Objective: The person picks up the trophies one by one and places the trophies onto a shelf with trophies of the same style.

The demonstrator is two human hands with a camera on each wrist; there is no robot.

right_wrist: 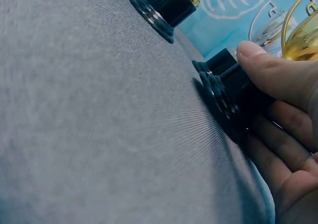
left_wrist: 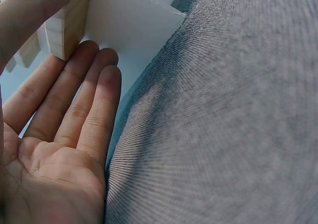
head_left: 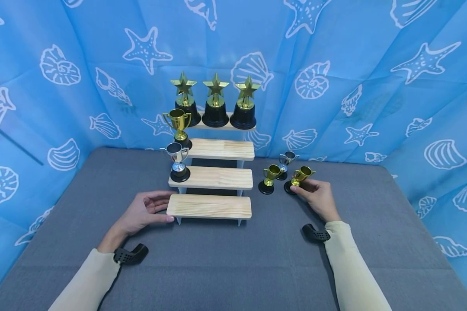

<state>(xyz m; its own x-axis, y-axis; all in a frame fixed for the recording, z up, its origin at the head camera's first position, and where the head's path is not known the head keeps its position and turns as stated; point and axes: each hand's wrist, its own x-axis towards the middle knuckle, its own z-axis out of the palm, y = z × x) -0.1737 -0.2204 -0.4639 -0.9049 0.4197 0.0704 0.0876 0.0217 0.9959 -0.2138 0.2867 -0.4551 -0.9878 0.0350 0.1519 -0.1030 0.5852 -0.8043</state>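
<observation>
Gold trophy cup (head_left: 303, 172), rightmost on the tabletop (head_left: 272, 268), has its black base (right_wrist: 242, 91) pinched in my right hand (head_left: 320, 198); my left hand (head_left: 145, 210), fingers relaxed, is at the nearest wooden step's (head_left: 209, 206) left end. Grasping seems underway; next calls for lifting.

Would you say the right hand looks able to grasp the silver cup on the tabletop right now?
Probably not as things stand: the right hand is holding a gold cup, which sits between it and the silver cup.
</observation>
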